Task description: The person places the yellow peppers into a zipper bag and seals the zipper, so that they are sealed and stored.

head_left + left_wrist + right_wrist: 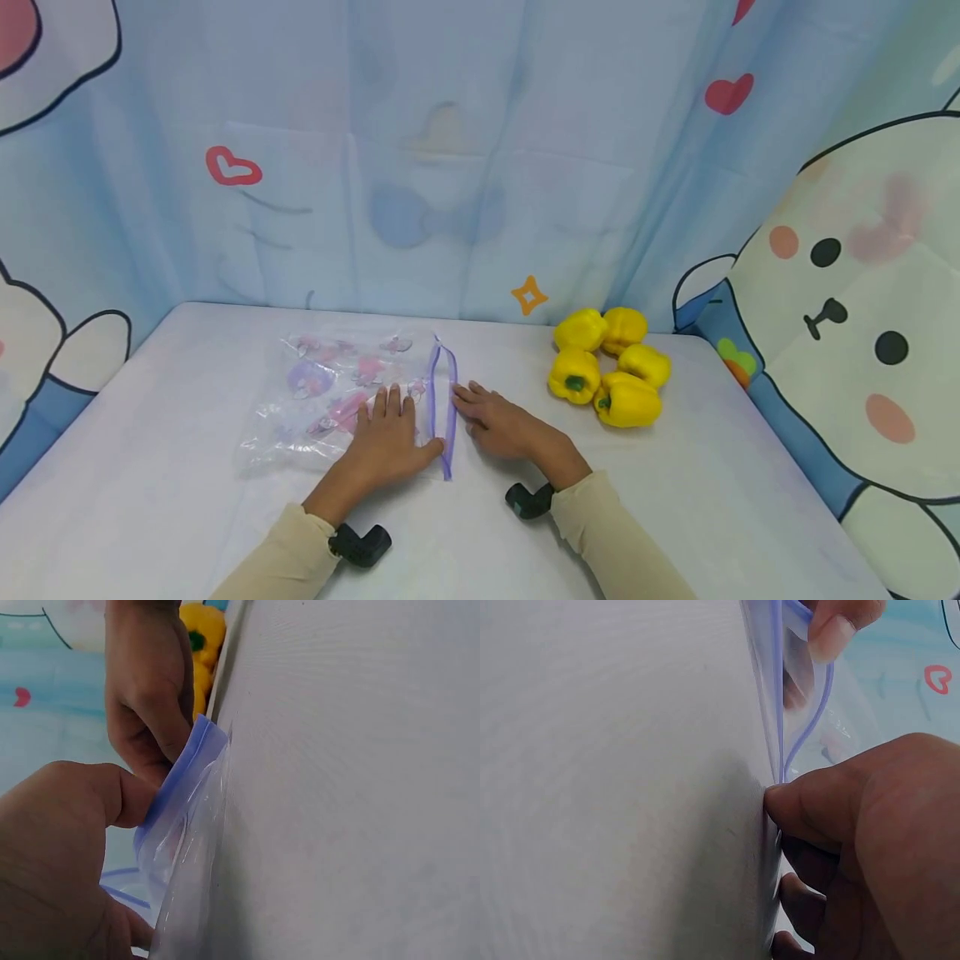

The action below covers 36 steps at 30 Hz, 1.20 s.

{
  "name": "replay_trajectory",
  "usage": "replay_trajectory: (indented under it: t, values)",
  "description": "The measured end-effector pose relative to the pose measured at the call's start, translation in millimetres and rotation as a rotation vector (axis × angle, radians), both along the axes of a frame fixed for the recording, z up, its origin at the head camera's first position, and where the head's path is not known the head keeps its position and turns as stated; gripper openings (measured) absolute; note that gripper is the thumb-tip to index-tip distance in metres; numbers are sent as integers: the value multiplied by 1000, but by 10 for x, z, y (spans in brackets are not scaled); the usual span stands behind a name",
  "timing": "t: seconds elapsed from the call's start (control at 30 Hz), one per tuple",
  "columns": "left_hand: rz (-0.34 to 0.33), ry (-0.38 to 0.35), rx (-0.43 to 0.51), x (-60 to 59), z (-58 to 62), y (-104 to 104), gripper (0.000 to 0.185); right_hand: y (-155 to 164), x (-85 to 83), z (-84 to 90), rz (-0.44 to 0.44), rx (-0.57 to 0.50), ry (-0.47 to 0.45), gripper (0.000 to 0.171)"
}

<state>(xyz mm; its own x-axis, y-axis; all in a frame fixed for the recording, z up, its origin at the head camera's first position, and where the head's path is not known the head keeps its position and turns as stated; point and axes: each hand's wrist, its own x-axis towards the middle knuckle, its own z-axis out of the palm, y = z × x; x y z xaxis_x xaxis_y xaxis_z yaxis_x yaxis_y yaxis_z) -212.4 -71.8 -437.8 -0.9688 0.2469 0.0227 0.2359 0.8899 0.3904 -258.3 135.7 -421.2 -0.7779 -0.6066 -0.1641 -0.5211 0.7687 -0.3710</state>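
A clear plastic zip bag [281,429] with pink and purple prints lies flat on the table, its purple-edged mouth [448,454] facing right. My left hand [386,450] rests on the bag near the mouth, fingers straight and pointing away from me. Its thumb [127,796] touches the raised purple edge. At the other side of the mouth, my right hand [501,421] lies low with its fingertips at the purple strip [778,690]. The right thumb [802,799] is down at table level beside the strip. The two lips of the mouth stand slightly apart.
Several yellow bell peppers [628,400] sit clustered at the back right of the white-covered table [135,467]. Behind the table hangs a blue curtain [420,250] with cartoon prints. A black wrist device [362,546] is worn on each arm.
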Motion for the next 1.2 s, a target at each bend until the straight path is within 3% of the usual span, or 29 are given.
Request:
replay_trajectory:
  t: [0.23, 0.43, 0.8, 1.2]
  values:
    - [-65, -27, 80, 19, -11, -16, 70, 5, -13, -7, 9, -5, 7, 52]
    - [-133, -24, 86, 31, 12, -47, 51, 9, -18, -16, 13, -19, 4, 52]
    - [-120, 13, 147, 13, -34, -65, 68, 31, -31, -29, 19, -30, -5, 52]
    - [-76, -7, 356, 26, -42, -176, 72, 5, -24, -8, -2, -26, -34, 53]
